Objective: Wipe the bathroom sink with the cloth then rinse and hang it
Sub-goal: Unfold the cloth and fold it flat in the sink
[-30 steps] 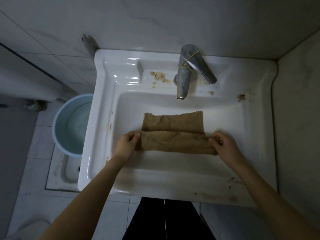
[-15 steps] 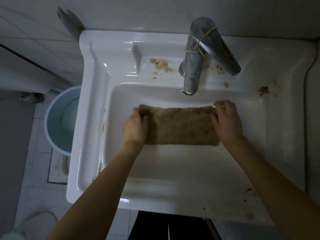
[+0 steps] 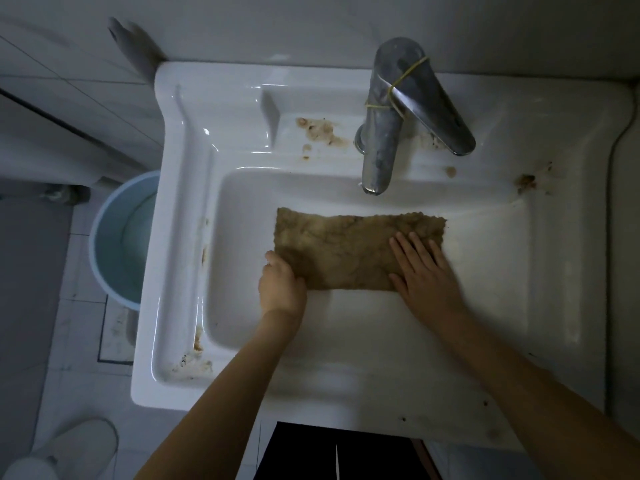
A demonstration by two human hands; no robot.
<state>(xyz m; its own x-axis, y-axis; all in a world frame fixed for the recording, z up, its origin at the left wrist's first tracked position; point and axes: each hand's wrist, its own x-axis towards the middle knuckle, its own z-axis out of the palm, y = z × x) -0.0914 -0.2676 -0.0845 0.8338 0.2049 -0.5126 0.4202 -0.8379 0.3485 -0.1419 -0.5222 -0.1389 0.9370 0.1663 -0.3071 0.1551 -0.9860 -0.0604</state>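
A brown folded cloth [image 3: 346, 247] lies flat in the basin of the white sink [image 3: 519, 271], just below the spout of the metal faucet [image 3: 384, 133]. My left hand [image 3: 282, 285] grips the cloth's near left corner with curled fingers. My right hand [image 3: 424, 268] rests flat on the cloth's right end, fingers spread and pressing down. Brown stains mark the sink ledge [image 3: 320, 131] left of the faucet, the right rim [image 3: 526, 181] and the front left corner [image 3: 194, 365].
A pale blue bucket [image 3: 114, 237] holding water stands on the tiled floor left of the sink. Tiled walls close in behind and to the right. A white slipper [image 3: 79, 445] shows at the bottom left.
The cloth was folded over in half. My right hand went from pinching the cloth's right edge to lying flat on it. The camera moved closer to the sink.
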